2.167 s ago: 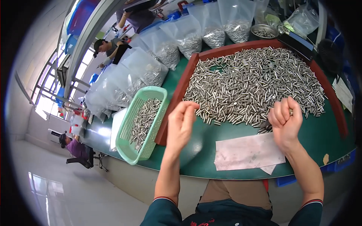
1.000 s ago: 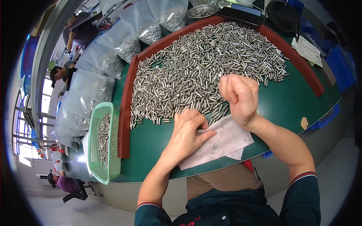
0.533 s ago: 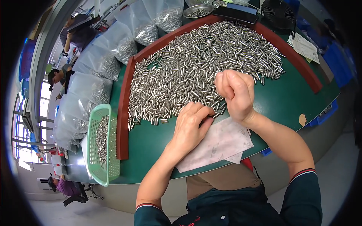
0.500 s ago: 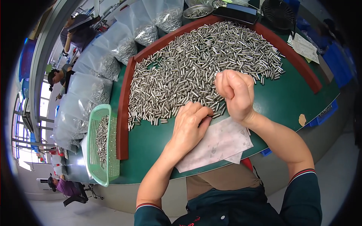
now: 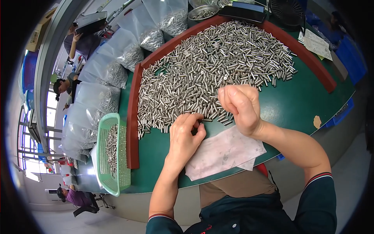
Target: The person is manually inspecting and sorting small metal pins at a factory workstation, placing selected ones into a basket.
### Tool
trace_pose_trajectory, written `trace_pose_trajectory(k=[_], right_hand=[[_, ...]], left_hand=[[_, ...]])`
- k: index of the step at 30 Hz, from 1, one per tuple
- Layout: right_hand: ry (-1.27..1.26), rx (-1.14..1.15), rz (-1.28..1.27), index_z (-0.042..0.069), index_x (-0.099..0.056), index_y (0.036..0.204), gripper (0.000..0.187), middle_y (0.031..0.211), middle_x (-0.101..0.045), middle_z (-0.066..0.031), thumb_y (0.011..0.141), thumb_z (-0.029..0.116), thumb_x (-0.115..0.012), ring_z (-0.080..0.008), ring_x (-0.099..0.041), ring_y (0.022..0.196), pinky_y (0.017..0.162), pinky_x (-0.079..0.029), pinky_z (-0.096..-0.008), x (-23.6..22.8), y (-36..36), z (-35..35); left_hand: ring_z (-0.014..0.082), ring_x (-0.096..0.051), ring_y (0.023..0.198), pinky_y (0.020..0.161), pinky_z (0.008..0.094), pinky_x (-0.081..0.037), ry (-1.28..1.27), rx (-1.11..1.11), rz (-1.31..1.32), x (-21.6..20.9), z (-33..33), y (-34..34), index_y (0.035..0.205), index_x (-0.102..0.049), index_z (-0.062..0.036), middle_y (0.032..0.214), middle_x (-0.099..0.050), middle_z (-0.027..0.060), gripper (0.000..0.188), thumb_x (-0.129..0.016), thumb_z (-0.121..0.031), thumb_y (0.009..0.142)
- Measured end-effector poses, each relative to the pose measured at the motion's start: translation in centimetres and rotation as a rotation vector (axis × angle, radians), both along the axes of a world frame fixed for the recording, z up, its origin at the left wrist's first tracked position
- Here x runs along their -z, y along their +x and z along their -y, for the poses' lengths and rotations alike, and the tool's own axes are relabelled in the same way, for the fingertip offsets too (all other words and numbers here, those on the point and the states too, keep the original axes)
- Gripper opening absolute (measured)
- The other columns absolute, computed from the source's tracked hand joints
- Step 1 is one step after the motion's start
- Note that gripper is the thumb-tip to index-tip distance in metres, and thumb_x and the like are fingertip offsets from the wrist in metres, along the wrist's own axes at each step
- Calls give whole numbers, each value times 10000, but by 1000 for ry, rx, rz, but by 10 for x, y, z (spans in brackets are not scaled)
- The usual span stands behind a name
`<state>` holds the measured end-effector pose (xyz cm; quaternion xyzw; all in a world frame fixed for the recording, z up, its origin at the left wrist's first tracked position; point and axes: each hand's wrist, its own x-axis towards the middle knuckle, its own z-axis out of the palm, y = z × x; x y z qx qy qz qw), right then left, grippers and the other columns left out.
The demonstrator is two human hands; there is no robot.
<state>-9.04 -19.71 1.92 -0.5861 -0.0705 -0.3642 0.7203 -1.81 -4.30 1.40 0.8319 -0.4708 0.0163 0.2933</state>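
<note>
A broad spread of short silvery metal pins [image 5: 218, 62] lies on the green tabletop [image 5: 288, 113]. My left hand [image 5: 185, 132] rests at the near edge of the pins, fingers curled and thumb bent toward the index finger. Whatever is between those fingertips is too small to make out. Above the near right part of the pins, my right hand [image 5: 242, 109] is raised in a closed fist; its inside is hidden. A stained whitish sheet of paper [image 5: 222, 152] lies between my forearms, partly over another sheet.
Dark red strips [image 5: 133, 117] border the pins. Left of them stands a green plastic basket [image 5: 103, 156] with more pins. Several clear bags of pins [image 5: 130, 56] line the far left. A metal dish [image 5: 202, 15], a black fan [image 5: 287, 13] and papers [image 5: 316, 45] sit behind. Other people are at left.
My left hand has drawn back a little to the left, with thumb and index finger more apart from the paper. The right fist stays raised. The whole view has shifted slightly.
</note>
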Motion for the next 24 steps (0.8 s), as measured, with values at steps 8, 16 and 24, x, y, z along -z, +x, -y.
trace_pose_trajectory(k=[8, 16, 24], right_hand=[[29, -31, -40, 68, -278, 486, 374, 441, -288, -10, 848, 149, -332, -95, -254, 432, 432, -217, -249, 1, 1, -2], [78, -74, -60, 78, -281, 485, 376, 443, -299, -10, 848, 162, -330, -96, -250, 429, 429, -215, -253, 3, 2, -4], [94, -71, -57, 80, -277, 480, 381, 443, -297, -6, 848, 162, -333, -94, -250, 426, 430, -217, -250, 4, 2, -5]], left_hand=[[61, -496, 593, 538, 175, -399, -342, -151, -1025, 4, -21, 18, 811, -555, 3, 700, -573, 16, 82, -610, -40, 767], [75, -499, 627, 589, 191, -419, -348, -58, -1189, 8, -22, 17, 957, -556, 31, 759, -580, 63, 160, -499, -76, 852], [68, -491, 621, 583, 182, -416, -326, -38, -1205, 6, -22, 15, 957, -556, 35, 762, -585, 58, 187, -470, -109, 874]])
